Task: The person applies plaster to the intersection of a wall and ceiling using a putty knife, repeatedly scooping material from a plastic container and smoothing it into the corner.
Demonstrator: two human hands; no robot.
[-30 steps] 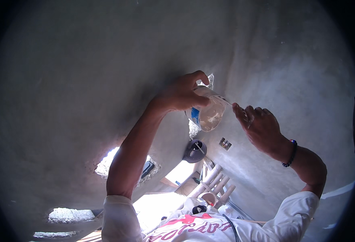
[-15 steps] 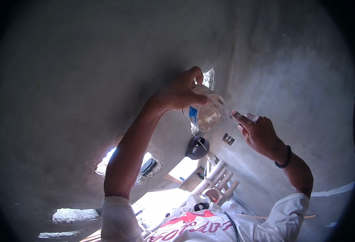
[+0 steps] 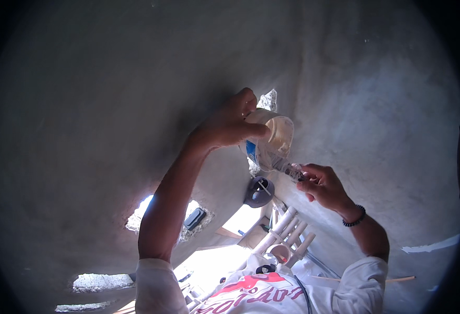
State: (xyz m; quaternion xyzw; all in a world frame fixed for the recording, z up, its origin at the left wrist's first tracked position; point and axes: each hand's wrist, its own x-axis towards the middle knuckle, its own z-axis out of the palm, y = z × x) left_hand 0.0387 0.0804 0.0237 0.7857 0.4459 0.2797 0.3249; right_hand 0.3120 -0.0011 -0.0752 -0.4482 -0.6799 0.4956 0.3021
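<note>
My left hand (image 3: 224, 125) is raised against the grey wall and closed round a whitish plastic tub (image 3: 265, 157) with a blue patch on its side. The tub is tilted, its mouth turned to the right, and pale paste coats its inside. In my right hand (image 3: 324, 188) is a handled tool smeared with pale paste (image 3: 294, 172), pinched between thumb and fingers. The tool's far end meets the tub's lower rim. Its blade or bristles cannot be made out. A dark beaded bracelet circles my right wrist.
Grey plastered walls (image 3: 376, 104) meet behind the tub. A dark bucket (image 3: 259, 191) with a stick in it is below my hands, near bamboo poles (image 3: 285, 230) and a reddish bucket (image 3: 279, 253). Rough wall openings (image 3: 101, 282) are at left; one holds a small dark object (image 3: 195, 219).
The tool has moved from the tub's upper mouth to its lower rim. My right hand has shifted down and slightly left, and the tub has turned a little in my left hand.
</note>
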